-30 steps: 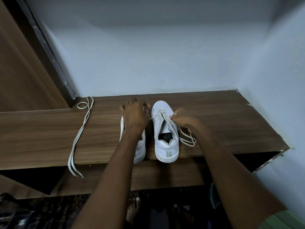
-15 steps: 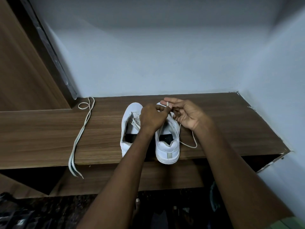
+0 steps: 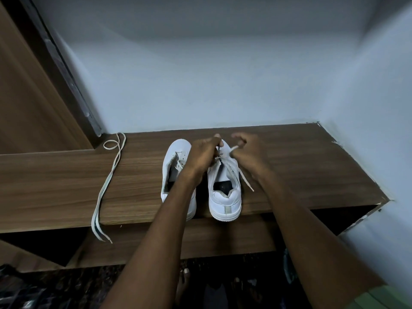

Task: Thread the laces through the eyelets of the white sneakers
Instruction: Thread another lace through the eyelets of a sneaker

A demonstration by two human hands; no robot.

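A brown wood-grain surface (image 3: 289,166) runs along a pale blue wall (image 3: 211,74), with a wooden door panel (image 3: 29,103) at the left. Two white low-top sneakers stand side by side near the front edge, heels toward the viewer. The right white sneaker (image 3: 225,197) carries a partly threaded white lace (image 3: 231,172) over its tongue; one free end trails off its right side onto the surface. The left white sneaker (image 3: 176,161) shows open, unlaced eyelets and a dark interior. The left hand (image 3: 204,155) is curled over the toe end of the right sneaker, pinching the lace. The right hand (image 3: 247,152), fingers curled, pinches a lace end just beside it. A second loose white lace (image 3: 107,181) lies well apart at left, its ends hanging over the edge.
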